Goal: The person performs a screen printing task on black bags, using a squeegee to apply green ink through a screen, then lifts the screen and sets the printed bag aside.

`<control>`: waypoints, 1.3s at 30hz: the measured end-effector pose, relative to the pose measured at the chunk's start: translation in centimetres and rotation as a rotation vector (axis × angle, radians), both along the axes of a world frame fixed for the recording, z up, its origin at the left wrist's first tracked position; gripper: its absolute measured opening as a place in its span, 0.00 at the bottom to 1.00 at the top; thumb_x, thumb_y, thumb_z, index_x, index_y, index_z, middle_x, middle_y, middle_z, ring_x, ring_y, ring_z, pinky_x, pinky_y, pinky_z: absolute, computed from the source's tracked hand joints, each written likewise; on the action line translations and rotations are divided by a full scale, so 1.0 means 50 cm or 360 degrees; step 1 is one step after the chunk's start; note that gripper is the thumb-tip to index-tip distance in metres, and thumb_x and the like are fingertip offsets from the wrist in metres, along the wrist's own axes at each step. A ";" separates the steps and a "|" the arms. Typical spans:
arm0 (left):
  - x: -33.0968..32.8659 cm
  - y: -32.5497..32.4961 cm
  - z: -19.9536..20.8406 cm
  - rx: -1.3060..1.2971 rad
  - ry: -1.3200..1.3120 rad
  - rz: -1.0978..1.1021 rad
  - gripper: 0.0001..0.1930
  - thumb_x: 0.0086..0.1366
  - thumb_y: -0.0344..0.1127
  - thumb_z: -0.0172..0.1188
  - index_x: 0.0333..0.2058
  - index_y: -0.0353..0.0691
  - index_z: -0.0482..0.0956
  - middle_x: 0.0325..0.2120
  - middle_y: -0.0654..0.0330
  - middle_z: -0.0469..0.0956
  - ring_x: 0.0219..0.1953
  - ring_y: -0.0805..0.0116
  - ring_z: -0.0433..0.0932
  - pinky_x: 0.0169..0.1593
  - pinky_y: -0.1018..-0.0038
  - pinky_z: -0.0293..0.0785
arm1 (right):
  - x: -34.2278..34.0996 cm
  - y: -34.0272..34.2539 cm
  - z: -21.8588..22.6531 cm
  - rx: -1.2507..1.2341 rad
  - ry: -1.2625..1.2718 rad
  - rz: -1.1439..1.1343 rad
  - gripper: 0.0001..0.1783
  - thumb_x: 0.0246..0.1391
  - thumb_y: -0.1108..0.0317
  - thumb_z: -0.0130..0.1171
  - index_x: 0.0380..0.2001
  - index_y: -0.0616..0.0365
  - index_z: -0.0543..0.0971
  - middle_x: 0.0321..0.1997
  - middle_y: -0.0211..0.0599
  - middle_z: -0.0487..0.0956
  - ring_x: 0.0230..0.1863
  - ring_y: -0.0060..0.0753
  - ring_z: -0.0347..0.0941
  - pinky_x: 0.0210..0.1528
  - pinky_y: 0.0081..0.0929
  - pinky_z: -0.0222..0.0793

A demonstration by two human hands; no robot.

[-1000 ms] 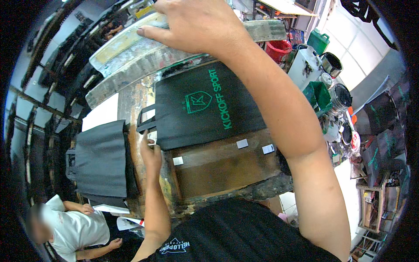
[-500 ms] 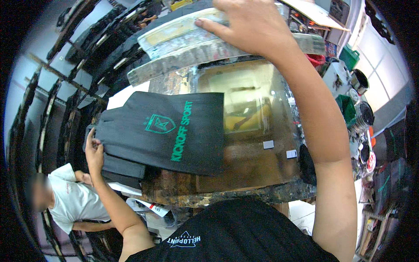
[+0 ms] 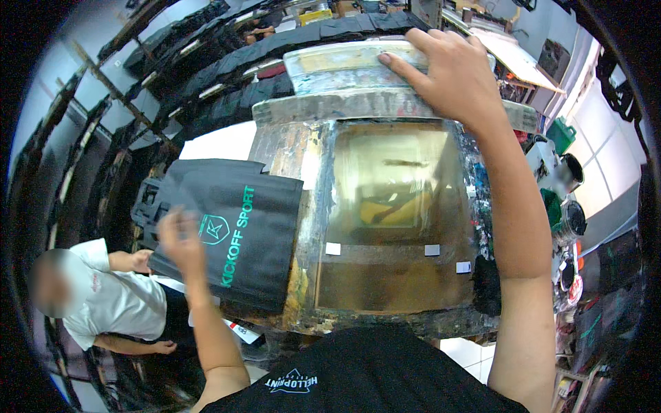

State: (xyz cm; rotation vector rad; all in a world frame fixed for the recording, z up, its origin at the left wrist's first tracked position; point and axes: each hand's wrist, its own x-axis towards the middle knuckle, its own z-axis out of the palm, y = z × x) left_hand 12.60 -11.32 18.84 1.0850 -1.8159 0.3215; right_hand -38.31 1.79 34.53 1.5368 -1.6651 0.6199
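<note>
At the top, my right hand (image 3: 458, 79) grips the edge of a raised screen-printing frame (image 3: 344, 107), thumb on the near face and fingers over the top. To the left, a black bag (image 3: 272, 234) with a green printed crest and lettering lies flat on other black bags. My left hand (image 3: 182, 241) hovers over its left part, smeared by motion, so its fingers cannot be read. Before me the glossy brown printing board (image 3: 385, 296) bears several small white tabs (image 3: 432, 250) and a yellowish rectangle.
A person in a white shirt (image 3: 127, 296) stands at the left, one hand at the bags' edge. Racks of dark pieces (image 3: 206, 82) fill the left and back. Ink tins (image 3: 571, 219) and a green container (image 3: 563, 134) stand at the right.
The printed bag has moved left off the board onto the pile. My left hand has left the bag's edge and moved right. The raised frame sits lower in view, my right hand still on it.
</note>
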 end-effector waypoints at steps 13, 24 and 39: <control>-0.411 0.180 -0.200 0.1025 -0.0302 -0.1003 0.16 0.67 0.44 0.70 0.46 0.40 0.87 0.40 0.50 0.84 0.43 0.46 0.84 0.47 0.56 0.81 | 0.013 0.000 0.012 0.0086 -0.0026 -0.0013 0.33 0.65 0.33 0.55 0.41 0.56 0.83 0.39 0.49 0.85 0.46 0.54 0.82 0.53 0.53 0.69; -0.132 -0.090 -0.213 0.0837 -0.0633 0.0331 0.41 0.62 0.49 0.74 0.65 0.27 0.70 0.63 0.40 0.72 0.66 0.43 0.70 0.68 0.55 0.69 | 0.014 -0.002 0.023 0.0068 -0.0067 0.0000 0.33 0.65 0.33 0.55 0.38 0.57 0.82 0.36 0.47 0.84 0.46 0.53 0.81 0.51 0.52 0.68; -0.059 -0.104 -0.169 0.1254 -0.0816 0.0509 0.33 0.60 0.64 0.71 0.45 0.35 0.83 0.44 0.43 0.86 0.49 0.42 0.84 0.54 0.51 0.79 | 0.002 -0.003 0.022 0.0093 -0.0078 -0.0011 0.33 0.65 0.34 0.55 0.38 0.57 0.82 0.38 0.49 0.85 0.45 0.56 0.81 0.52 0.56 0.68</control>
